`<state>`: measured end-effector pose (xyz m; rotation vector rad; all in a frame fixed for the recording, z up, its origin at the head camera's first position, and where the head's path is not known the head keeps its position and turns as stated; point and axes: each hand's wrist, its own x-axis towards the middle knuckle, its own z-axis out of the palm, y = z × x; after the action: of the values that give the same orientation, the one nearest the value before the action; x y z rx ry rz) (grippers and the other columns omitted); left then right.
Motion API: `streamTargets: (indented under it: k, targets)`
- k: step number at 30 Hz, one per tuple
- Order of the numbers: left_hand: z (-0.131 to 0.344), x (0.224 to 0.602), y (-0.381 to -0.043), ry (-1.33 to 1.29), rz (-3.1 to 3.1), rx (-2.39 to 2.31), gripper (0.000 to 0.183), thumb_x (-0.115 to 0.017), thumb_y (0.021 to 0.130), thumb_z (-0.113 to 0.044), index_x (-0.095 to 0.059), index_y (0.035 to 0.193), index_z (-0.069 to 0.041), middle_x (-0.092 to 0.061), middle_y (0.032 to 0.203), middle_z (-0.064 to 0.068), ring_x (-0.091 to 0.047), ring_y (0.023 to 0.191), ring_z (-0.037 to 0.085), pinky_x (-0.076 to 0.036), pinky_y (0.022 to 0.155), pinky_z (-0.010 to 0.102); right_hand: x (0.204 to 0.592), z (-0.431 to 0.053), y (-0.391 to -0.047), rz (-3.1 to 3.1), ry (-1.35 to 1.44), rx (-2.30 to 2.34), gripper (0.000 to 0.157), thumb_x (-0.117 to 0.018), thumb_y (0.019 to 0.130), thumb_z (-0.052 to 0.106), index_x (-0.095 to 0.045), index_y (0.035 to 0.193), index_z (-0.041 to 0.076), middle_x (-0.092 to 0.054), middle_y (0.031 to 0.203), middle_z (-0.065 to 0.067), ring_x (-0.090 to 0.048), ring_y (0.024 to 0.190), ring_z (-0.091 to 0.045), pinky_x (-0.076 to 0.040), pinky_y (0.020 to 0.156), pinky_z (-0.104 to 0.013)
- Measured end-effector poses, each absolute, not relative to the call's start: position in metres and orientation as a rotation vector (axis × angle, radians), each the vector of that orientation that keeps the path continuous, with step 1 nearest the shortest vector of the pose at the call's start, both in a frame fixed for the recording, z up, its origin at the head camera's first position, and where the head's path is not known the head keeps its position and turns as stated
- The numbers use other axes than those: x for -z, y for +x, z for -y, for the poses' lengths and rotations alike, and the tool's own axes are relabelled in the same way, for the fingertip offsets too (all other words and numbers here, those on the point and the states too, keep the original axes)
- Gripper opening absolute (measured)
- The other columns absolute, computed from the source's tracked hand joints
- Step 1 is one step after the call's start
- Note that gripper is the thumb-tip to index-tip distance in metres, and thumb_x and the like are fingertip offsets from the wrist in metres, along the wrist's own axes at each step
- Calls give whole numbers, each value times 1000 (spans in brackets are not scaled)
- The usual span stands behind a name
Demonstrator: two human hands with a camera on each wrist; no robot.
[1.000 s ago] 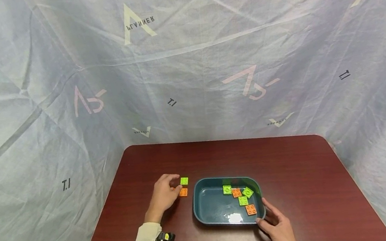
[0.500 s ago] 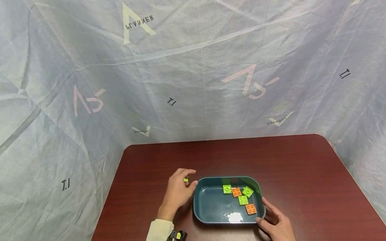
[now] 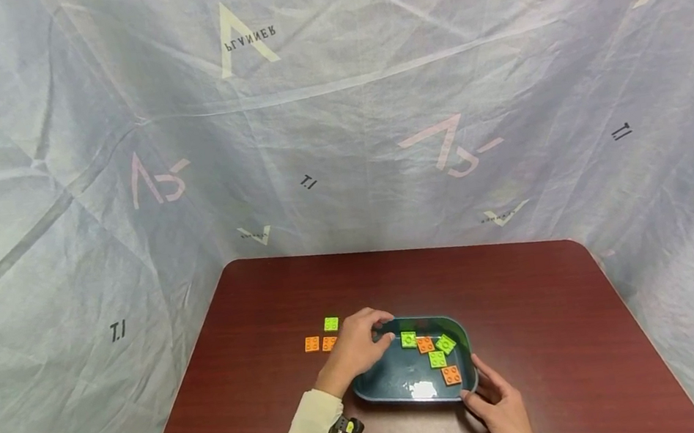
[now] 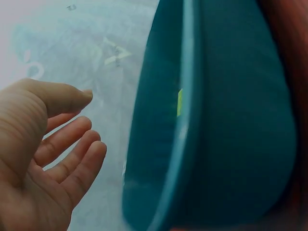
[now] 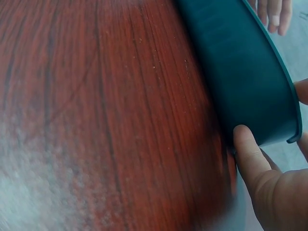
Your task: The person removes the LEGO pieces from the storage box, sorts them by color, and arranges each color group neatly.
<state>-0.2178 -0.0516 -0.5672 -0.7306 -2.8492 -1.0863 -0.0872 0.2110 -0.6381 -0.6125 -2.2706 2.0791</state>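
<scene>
My left hand (image 3: 353, 347) hovers over the left end of a dark teal plastic tray (image 3: 391, 377), its fingers loosely bent. The left wrist view shows nothing between thumb and fingers of that hand (image 4: 50, 144), beside the tray's rim (image 4: 190, 72). At the tray's near right corner, my right hand (image 3: 503, 413) grips the outside, thumb (image 5: 250, 154) on the near wall and fingers round the right end. Inside the tray lie green toy bricks, one of them a green brick (image 3: 437, 359), and orange ones, such as an orange brick (image 3: 451, 375) nearest my right hand.
Left of the tray, a green toy brick (image 3: 331, 324) and two orange bricks, one an orange brick (image 3: 311, 343), lie on the dark red wooden table (image 3: 518, 296). My left forearm crosses the near left side. A grey printed cloth (image 3: 336, 137) hangs behind the table.
My left hand has moved right, from beside the loose bricks to over the tray, uncovering an orange brick. My right hand, the tray and its bricks stay in place.
</scene>
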Motion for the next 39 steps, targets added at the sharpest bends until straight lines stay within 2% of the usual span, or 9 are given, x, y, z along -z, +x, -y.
streamTargets:
  k: [5, 11, 16, 22, 29, 39]
  targets:
    - [33, 577, -219, -777, 2943, 1024, 38, -78, 98, -27, -72, 135, -21, -71, 127, -2, -69, 112, 17, -60, 90, 34, 638, -211, -87, 2269, -620, -2078, 75, -80, 90, 3, -53, 158, 21, -60, 148, -26, -67, 127, -34, -60, 86, -22]
    - [13, 589, -223, -845, 3036, 918, 42, -78, 98, -28, -70, 139, -22, -69, 139, -3, -66, 128, 21, -58, 102, 43, 639, -211, -86, 2237, -600, -2098, 75, -80, 90, 3, -53, 157, 21, -61, 147, -26, -70, 120, -24, -60, 85, -22]
    - [3, 599, -225, -877, 3089, 823, 45, -79, 97, -29, -69, 141, -23, -67, 142, -3, -62, 135, 22, -56, 106, 43, 640, -211, -86, 2221, -582, -2111, 76, -81, 89, 2, -52, 158, 18, -61, 147, -28, -71, 116, -19, -60, 85, -22]
    - [-1, 610, -225, -910, 3098, 791, 43, -78, 98, -29, -69, 140, -21, -68, 139, -4, -64, 130, 18, -56, 104, 38, 640, -211, -87, 2214, -589, -2125, 77, -80, 89, 1, -52, 158, 19, -59, 149, -27, -69, 120, -23, -60, 86, -22]
    - [-4, 614, -224, -939, 3107, 733, 42, -75, 100, -29, -68, 141, -21, -67, 141, -2, -62, 133, 20, -55, 107, 39, 639, -211, -87, 2214, -595, -2120, 77, -80, 89, 0, -52, 158, 18, -59, 149, -27, -68, 122, -25, -60, 86, -22]
    - [-8, 621, -223, -848, 3109, 648, 32, -71, 103, -17, -73, 134, -23, -72, 131, -2, -66, 124, 19, -58, 101, 37, 640, -213, -86, 2219, -581, -2121, 77, -81, 89, 3, -52, 158, 19, -60, 148, -27, -68, 121, -23, -60, 86, -21]
